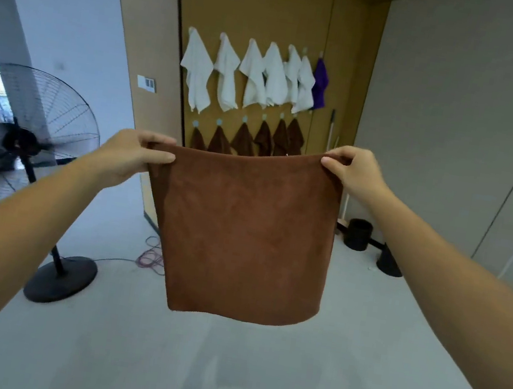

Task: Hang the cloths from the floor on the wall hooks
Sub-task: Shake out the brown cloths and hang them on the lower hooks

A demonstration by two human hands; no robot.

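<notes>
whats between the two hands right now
In the head view, the brown cloth spans the gap, its top corners pinched by left hand and right hand.

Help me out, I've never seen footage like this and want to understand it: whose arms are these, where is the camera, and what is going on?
There is no machine here. A person wears a wide-angle camera on their head, looking forward and down, so the two bare arms are their own. This is the only view.

The left hand and the right hand each pinch a top corner of a brown square cloth, which hangs spread flat between them, above the grey floor.

Ahead is a tan wall panel where cloths already hang: a top row of white cloths ending in one purple cloth, and a lower row of dark brown cloths. A black standing fan stands at the left.
</notes>
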